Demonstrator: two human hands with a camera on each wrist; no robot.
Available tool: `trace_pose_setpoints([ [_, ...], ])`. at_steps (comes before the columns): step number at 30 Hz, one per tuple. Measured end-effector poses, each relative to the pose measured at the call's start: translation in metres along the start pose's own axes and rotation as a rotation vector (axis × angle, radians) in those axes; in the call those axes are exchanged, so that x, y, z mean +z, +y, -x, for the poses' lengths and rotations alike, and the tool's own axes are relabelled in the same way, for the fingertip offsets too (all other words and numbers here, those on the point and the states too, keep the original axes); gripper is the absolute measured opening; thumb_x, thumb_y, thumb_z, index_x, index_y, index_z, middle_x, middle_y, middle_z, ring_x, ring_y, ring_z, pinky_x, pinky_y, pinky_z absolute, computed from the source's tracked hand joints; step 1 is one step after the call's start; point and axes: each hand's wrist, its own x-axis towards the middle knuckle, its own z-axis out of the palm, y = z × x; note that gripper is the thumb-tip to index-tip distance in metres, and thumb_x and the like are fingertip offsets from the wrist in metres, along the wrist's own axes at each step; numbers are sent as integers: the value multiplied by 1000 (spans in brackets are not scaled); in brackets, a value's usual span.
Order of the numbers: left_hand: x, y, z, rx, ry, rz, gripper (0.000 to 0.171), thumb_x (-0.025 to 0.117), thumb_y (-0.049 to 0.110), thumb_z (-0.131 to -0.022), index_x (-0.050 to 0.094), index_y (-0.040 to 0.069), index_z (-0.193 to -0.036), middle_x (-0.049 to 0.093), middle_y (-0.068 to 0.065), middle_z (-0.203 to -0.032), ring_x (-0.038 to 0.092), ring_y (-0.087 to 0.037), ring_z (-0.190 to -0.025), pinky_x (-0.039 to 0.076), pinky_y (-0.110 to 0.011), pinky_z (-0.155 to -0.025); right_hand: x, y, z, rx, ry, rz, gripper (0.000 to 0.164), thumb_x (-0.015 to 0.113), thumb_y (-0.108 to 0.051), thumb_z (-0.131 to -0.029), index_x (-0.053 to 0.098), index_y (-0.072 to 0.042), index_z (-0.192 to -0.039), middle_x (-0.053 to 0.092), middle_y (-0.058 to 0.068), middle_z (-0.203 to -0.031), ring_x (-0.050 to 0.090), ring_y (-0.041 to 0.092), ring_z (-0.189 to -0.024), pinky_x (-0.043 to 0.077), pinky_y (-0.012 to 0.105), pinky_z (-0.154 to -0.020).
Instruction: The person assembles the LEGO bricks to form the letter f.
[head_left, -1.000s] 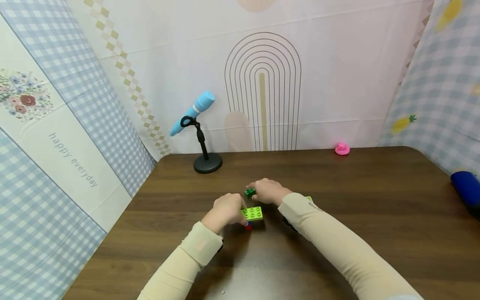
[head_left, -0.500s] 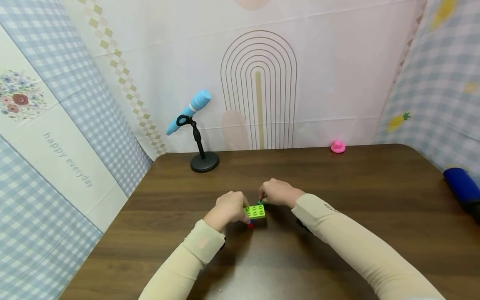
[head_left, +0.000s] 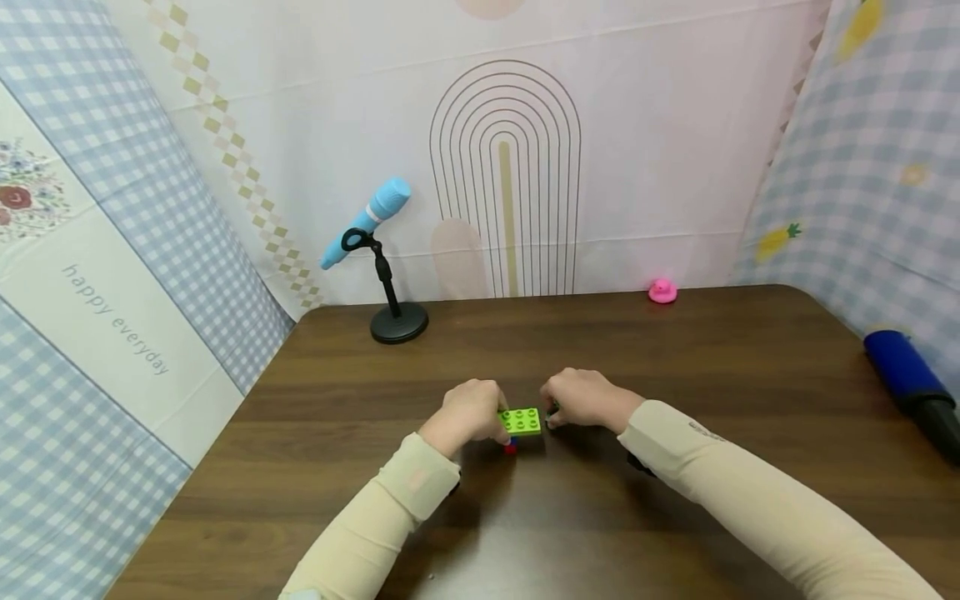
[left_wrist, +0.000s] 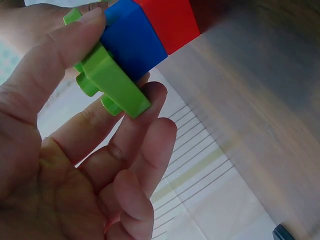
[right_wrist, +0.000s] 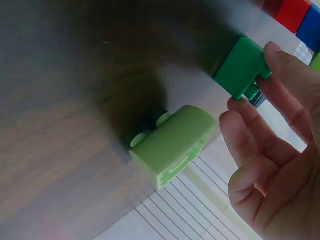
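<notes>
In the left wrist view, a lime-green studded building block point(left_wrist: 115, 82) joins a blue block point(left_wrist: 134, 39), with a red block point(left_wrist: 170, 22) beyond it. My left hand point(head_left: 472, 412) grips this stack by the lime-green piece, thumb on one side and fingers on the other. Just to its right in the head view is my right hand point(head_left: 585, 398). It pinches a dark green block point(right_wrist: 241, 69) between thumb and fingers, studs toward the palm. Near those fingers, a pale green rounded block point(right_wrist: 175, 142) lies on the table, hidden behind the right hand in the head view.
Both hands are over the brown wooden table point(head_left: 337, 483). At its back left stands a blue toy microphone point(head_left: 367, 221) on a black stand point(head_left: 399, 323). A pink rubber duck point(head_left: 662, 291) sits by the rear edge, and a blue-and-black cylindrical object point(head_left: 911, 379) lies far right.
My right hand has taken hold of the dark green block and moved right and nearer to me. The left hand keeps its grip on the stack. The head view has turned slightly right.
</notes>
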Motion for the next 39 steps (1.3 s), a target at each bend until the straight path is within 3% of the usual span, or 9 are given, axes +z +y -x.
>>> trace_pose_setpoints([
  [9, 0, 7, -3, 2, -14, 5, 25, 80, 29, -58, 69, 19, -77, 55, 9, -68, 47, -10, -62, 38, -29, -51, 2, 5, 8, 20, 33, 1, 20, 73, -25, -69, 62, -15, -82, 56, -7, -72, 49, 8, -61, 42, 30, -53],
  [18, 2, 19, -4, 21, -21, 17, 25, 79, 29, -58, 69, 20, -80, 55, 9, -69, 47, -9, -61, 37, -28, -50, 7, 5, 9, 30, 55, -3, 15, 72, -19, -68, 62, -14, -78, 54, -8, -66, 46, 8, -57, 41, 29, -51],
  [23, 4, 22, -5, 24, -15, 19, 23, 80, 29, -58, 69, 20, -76, 55, 9, -68, 47, -10, -60, 37, -28, -49, 8, 5, 9, 33, 63, -67, 14, 72, -13, -68, 61, -12, -78, 54, -6, -66, 47, 9, -56, 41, 27, -52],
  [32, 4, 22, -6, 14, -28, 66, 26, 79, 29, -60, 69, 18, -81, 55, 9, -69, 48, -11, -61, 37, -28, -50, -18, 8, 11, 28, 101, -160, 16, 68, -13, -70, 62, -4, -83, 53, -1, -67, 45, 11, -55, 40, 25, -49],
  [39, 5, 20, -7, 17, -37, 115, 28, 79, 29, -60, 68, 16, -82, 56, 7, -70, 49, -12, -62, 38, -29, -51, -35, -6, 15, -56, 125, -270, 28, 67, -12, -71, 63, 1, -96, 61, 5, -86, 53, 12, -69, 44, 25, -61],
])
